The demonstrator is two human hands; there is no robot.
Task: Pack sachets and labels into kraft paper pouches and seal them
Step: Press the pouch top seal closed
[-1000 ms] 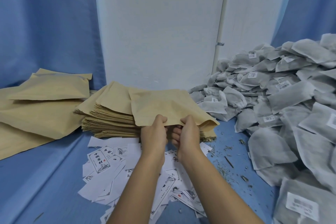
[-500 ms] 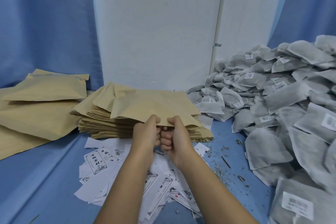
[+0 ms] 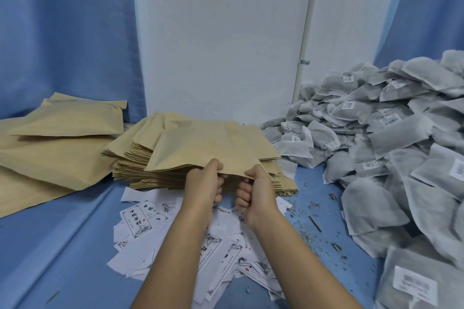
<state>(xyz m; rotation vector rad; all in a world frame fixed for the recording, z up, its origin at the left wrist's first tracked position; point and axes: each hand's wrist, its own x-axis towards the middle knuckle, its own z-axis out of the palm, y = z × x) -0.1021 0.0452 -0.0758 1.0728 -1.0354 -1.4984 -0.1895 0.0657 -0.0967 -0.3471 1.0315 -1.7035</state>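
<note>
Together both hands, left [image 3: 204,183] and right [image 3: 256,189], pinch the pouch's [image 3: 213,148] near edge.

A white wall [image 3: 221,32] stands behind, a thin white pipe [image 3: 305,45] clipped upright on it. Blue curtains [image 3: 62,32] hang either side. Blue cloth covers the tabletop [image 3: 62,246].

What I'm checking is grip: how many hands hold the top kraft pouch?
2. The left hand pinches the near edge of the kraft pouch; the right hand pinches it alongside.
</note>
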